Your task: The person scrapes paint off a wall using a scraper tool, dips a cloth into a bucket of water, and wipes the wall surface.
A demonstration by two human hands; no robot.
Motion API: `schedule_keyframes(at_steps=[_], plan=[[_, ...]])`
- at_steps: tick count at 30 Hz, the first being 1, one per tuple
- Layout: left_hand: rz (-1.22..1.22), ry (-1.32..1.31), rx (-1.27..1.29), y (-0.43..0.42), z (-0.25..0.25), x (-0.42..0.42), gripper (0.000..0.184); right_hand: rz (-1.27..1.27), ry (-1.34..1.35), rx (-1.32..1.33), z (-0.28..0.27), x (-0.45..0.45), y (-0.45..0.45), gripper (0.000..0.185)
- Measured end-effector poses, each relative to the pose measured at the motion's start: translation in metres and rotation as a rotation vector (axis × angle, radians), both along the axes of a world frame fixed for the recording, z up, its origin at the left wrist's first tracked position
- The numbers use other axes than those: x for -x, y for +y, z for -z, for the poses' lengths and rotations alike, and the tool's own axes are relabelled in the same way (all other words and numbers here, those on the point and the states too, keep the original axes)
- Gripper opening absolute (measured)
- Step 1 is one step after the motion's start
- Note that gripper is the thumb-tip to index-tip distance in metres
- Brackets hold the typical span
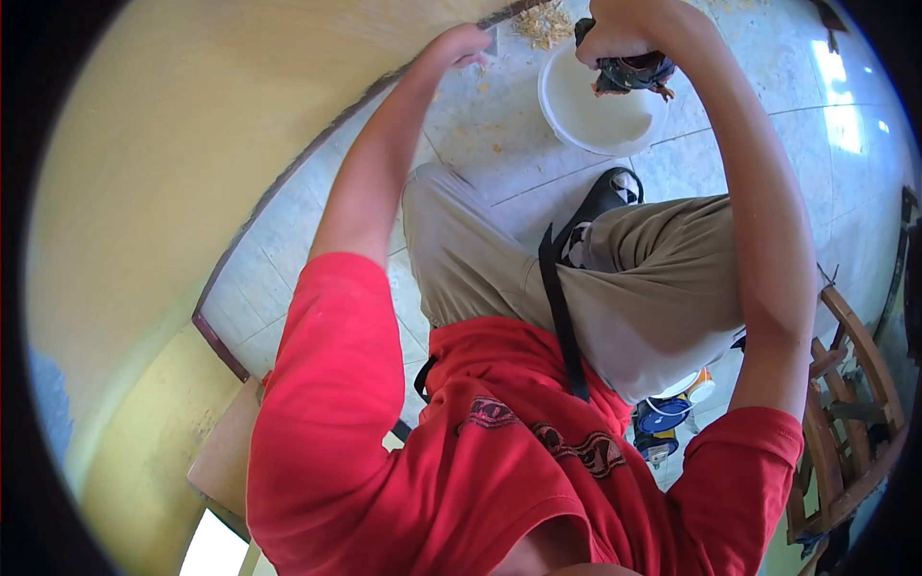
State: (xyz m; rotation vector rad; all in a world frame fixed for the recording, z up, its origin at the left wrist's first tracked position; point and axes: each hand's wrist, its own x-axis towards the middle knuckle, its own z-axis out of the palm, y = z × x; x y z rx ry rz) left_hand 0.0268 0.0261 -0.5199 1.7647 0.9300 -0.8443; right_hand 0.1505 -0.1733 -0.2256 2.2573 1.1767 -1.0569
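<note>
My right hand (619, 34) is closed around a dark, lumpy object (636, 73) with reddish-brown parts and a small orange-brown bit sticking out at one end. Its exact kind does not show. Beneath it, a round white bucket (600, 120) stands on the floor, and the object hangs over its far rim. My left hand (466, 43) reaches out near the base of the wall, away from the bucket. Its fingers are small and blurred, so whether they hold anything is unclear.
Pale shavings (545, 24) lie heaped beyond the bucket, with crumbs scattered over the tiled floor (480, 125). A yellowish wall (221, 106) runs along my left. On the right stands a wooden frame (845, 432). Blue items (663, 415) sit near my leg.
</note>
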Motion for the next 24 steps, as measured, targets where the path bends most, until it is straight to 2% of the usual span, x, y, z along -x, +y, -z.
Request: schedule_keyframes(at_steps=[1,3,5,7,8,10,11,13,15,17,19,23,24], plan=[[0.293,0.001,-0.112,0.005,0.001,0.018,0.021,0.005,0.006,0.003,-0.002,-0.002,0.0,0.053],[0.424,0.126,0.04,-0.02,-0.041,0.055,0.02,-0.048,0.123,0.05,-0.004,-0.006,0.0,0.053],[0.507,0.175,0.167,-0.052,-0.051,0.089,0.019,-0.047,0.124,0.052,-0.006,-0.002,0.001,0.052],[0.688,0.199,0.26,-0.078,-0.023,0.111,0.018,-0.043,0.104,0.053,-0.004,0.0,0.001,0.052],[0.685,0.198,0.261,-0.089,0.003,0.122,0.018,-0.011,0.008,0.074,0.003,0.007,0.004,0.052],[0.862,-0.055,0.003,-0.1,0.051,0.129,0.021,-0.012,0.045,0.08,-0.003,0.004,0.004,0.052],[0.864,-0.057,0.004,-0.095,0.049,0.124,0.021,-0.013,0.088,0.086,-0.005,0.003,0.005,0.052],[0.712,0.055,-0.02,-0.078,0.034,0.105,0.021,-0.013,0.042,0.082,0.003,0.009,0.006,0.052],[0.818,0.042,-0.159,-0.041,0.041,0.078,0.022,-0.019,0.001,0.079,0.007,0.011,0.006,0.052],[0.755,0.03,-0.405,-0.012,0.015,0.046,0.024,-0.051,-0.002,0.054,0.009,0.011,0.005,0.052],[0.649,-0.215,-0.864,-0.006,-0.005,0.035,0.025,-0.028,0.001,0.072,0.007,0.011,0.006,0.051],[0.7,-0.182,-0.736,-0.014,-0.045,0.04,0.027,-0.01,-0.009,0.09,0.008,0.008,0.008,0.046],[0.607,-0.188,-0.717,-0.021,-0.038,0.051,0.027,-0.007,-0.013,0.093,0.013,0.007,0.007,0.046]])
